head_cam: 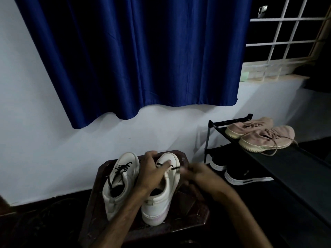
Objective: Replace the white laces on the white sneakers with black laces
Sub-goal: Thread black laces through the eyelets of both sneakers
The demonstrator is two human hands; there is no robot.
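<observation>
Two white sneakers stand side by side on a dark wooden stool, toes toward the wall. The left sneaker is threaded with a black lace. My left hand grips the right sneaker over its tongue and upper. A black lace runs across this shoe's front eyelets. My right hand, blurred, is just right of the shoe and pinches that lace's end. No white laces are in view.
A black shoe rack stands to the right, with pink sneakers on top and black sneakers on the lower shelf. A blue curtain hangs on the white wall behind. The floor is dark.
</observation>
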